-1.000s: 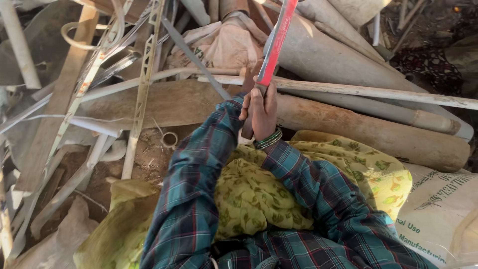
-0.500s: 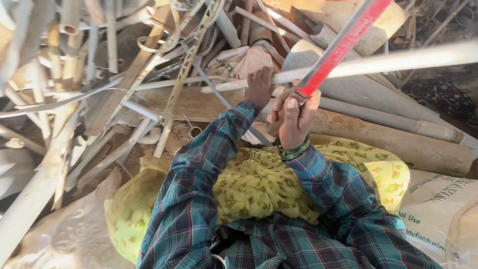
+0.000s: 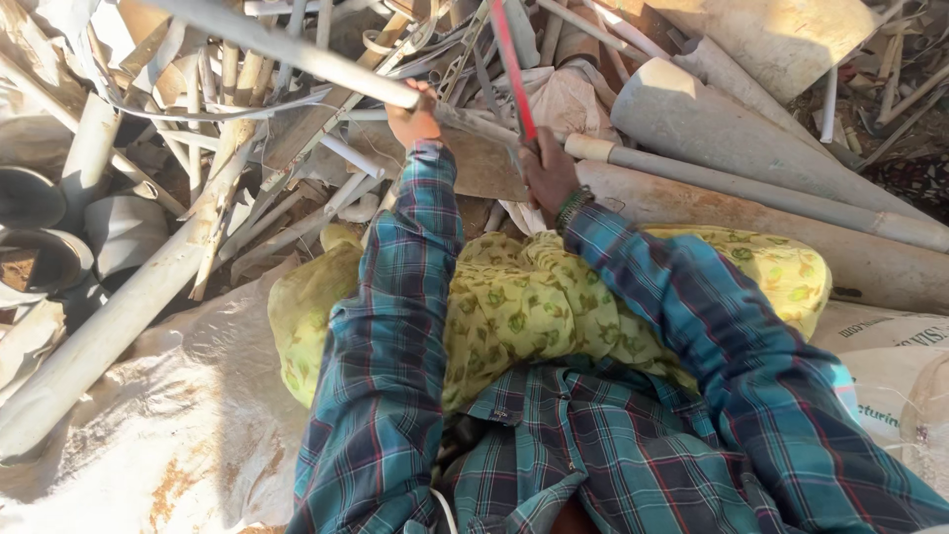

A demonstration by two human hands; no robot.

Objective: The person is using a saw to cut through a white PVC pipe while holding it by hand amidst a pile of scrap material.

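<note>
Outdoor scrap heap, bright sun, hard shadows. No proper work surface: person sits/leans over a yellow leaf-print cloth bundle [image 3: 554, 307] in the lap, w/ woven sacks both sides, a pale dusty sack [image 3: 168, 435] near left and a printed white sack [image 3: 890, 356] near right.

Left hand [image 3: 413, 117] is far centre-left, fingers wrapped fully round a long grey pipe [image 3: 287, 49] that runs from far left down to the hand; grip closed on its end. Right hand [image 3: 550, 170] sits just right of it, fist closed round the handle of a red-shafted tool [image 3: 512, 64], shaft rising up & slightly left, away from the camera; tool head out of frame, can't tell its type. Green bead bracelet at right wrist. Both arms in blue-green plaid sleeves.

Around: thick grey pipes [image 3: 751, 188] lie across far right, just beyond the bundle. Far left is a tangle of thin white tubes & slats [image 3: 237, 148]. Dark round pipe openings [image 3: 30, 198] at left edge. Flat beige board [image 3: 781, 35] far right top.
</note>
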